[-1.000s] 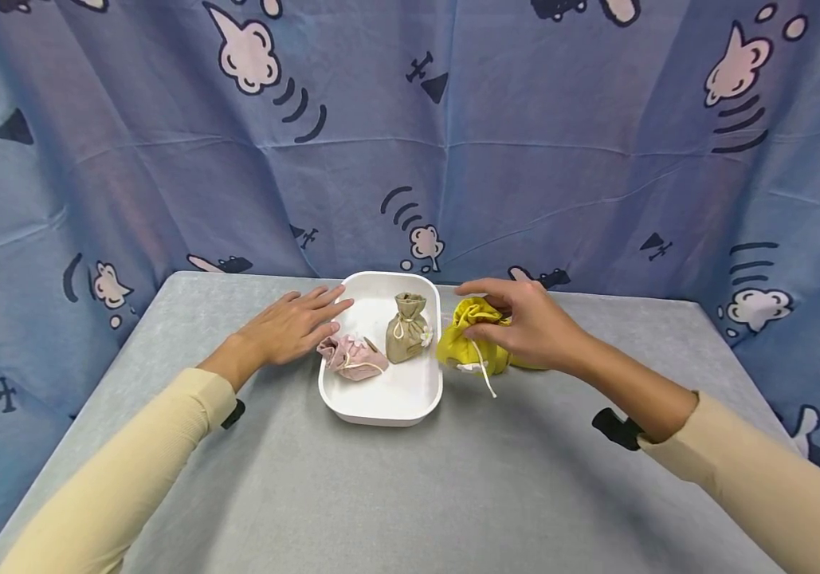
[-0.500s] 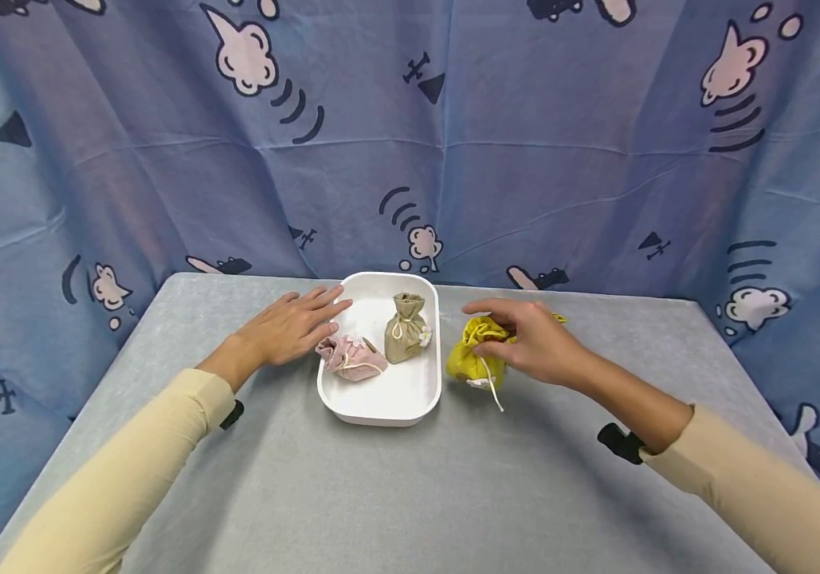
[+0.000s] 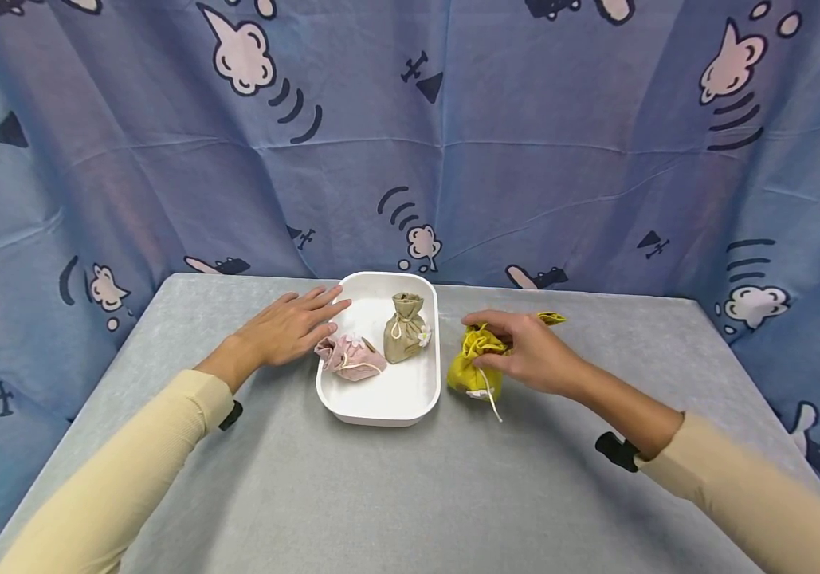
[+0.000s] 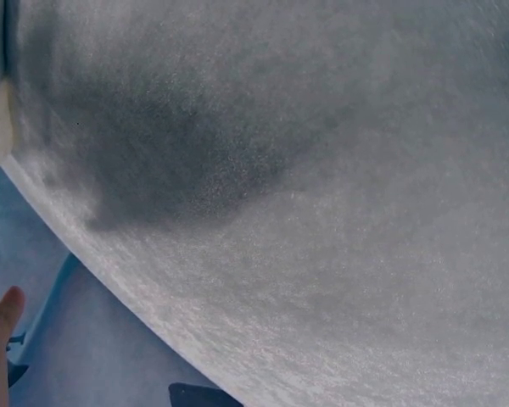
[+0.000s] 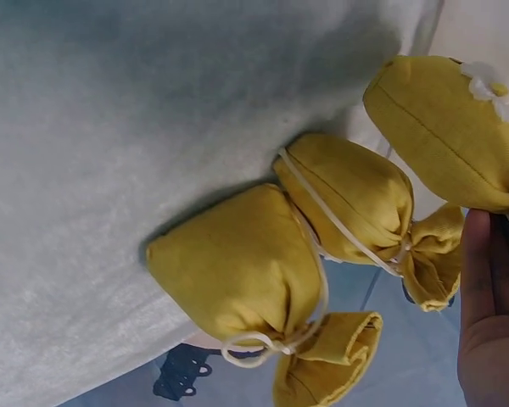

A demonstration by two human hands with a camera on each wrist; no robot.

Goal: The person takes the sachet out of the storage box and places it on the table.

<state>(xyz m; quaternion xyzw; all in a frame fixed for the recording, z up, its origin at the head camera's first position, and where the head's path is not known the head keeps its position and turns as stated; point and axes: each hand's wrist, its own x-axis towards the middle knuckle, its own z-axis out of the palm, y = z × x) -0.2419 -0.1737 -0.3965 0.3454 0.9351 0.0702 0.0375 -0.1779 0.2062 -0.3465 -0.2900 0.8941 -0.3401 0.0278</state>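
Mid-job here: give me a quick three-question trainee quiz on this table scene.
1. True or false: the white tray holds three pouches.
2. Which hand grips the yellow pouch? A) left B) right
3. Fill in: the left hand rests flat beside the tray, nearest the ____ pouch.

Key: 1 false, two: pink and tan pouch. 2 B, the right hand. 3 pink.

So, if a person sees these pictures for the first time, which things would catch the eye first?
Probably the bright yellow pouch on the grey table, pinched at its gathered top by the right hand, just right of the white tray. Next, the tray's pink pouch and upright tan pouch, with the left hand resting flat at the tray's left edge.
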